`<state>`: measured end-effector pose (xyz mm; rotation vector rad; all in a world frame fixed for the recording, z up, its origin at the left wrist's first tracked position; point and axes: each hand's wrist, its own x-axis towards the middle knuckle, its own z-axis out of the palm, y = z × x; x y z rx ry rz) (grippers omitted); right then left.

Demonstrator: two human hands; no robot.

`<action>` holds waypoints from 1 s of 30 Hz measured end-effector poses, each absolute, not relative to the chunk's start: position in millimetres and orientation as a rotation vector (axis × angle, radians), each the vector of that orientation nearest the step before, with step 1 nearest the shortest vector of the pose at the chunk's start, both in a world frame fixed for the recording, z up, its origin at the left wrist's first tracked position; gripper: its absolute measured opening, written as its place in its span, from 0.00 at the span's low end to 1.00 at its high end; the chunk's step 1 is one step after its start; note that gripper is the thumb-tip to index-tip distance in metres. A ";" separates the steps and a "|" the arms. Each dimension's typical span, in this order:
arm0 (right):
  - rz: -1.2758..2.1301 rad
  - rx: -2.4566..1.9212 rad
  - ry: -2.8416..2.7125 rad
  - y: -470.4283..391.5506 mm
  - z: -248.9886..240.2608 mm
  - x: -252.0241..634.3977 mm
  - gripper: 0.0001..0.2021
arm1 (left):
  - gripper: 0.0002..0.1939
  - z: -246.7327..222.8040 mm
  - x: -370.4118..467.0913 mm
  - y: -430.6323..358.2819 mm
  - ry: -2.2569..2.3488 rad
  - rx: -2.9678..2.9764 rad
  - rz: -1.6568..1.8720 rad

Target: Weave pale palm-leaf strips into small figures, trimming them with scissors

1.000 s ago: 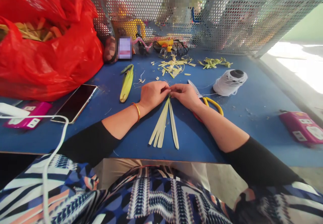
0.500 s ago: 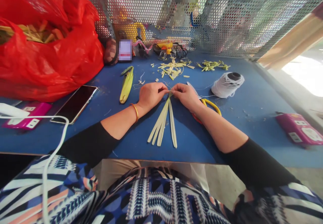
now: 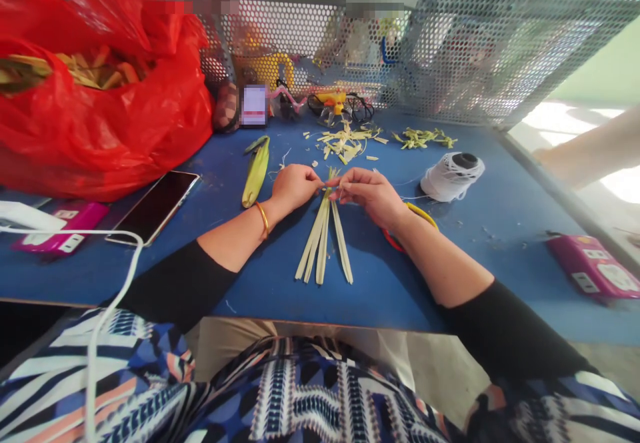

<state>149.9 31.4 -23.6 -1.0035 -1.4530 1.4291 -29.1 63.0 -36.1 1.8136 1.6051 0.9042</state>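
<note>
Several pale green husk strips [image 3: 320, 246] lie fanned out on the blue table, gathered at their top end. My left hand [image 3: 294, 186] is closed in a pinch at the left of that gathered end. From the right, my right hand [image 3: 370, 193] pinches at the same spot, its fingertips close to the strips. White thread [image 3: 413, 180] runs from a spool [image 3: 453, 175] toward my right hand. The fine thread between my fingertips is hard to make out. Scissors with a yellow and red handle [image 3: 423, 214] lie partly hidden under my right forearm.
A corn husk [image 3: 256, 173] lies left of my hands. Husk scraps [image 3: 346, 142] and knotted green pieces [image 3: 423, 138] are behind. A red bag [image 3: 165, 130], phone [image 3: 155, 206], white cable [image 3: 113, 290] and pink packs [image 3: 593, 263] flank the work. Perforated mesh [image 3: 320, 30] stands at the back.
My fingertips have moved slightly apart at the top of the strips, and their tips now show between my hands. The whole view has shifted a little downward.
</note>
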 end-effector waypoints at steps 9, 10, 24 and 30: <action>1.333 -1.094 -1.512 35.6 -28.8 147.6 0.04 | 0.06 -23.5 -16.0 50.4 1.048 0.942 1.008; 1.337 -1.101 -1.522 35.8 -29.5 147.4 0.04 | 0.07 -23.0 -14.7 48.7 1.003 0.904 0.989; 1.304 -1.102 -1.606 34.6 -29.6 147.4 0.07 | 0.10 -23.6 -13.2 47.0 1.216 1.164 0.901; 1.309 -1.036 -1.575 31.5 -26.4 146.2 0.09 | 0.09 -20.1 -13.5 41.2 1.326 1.356 1.084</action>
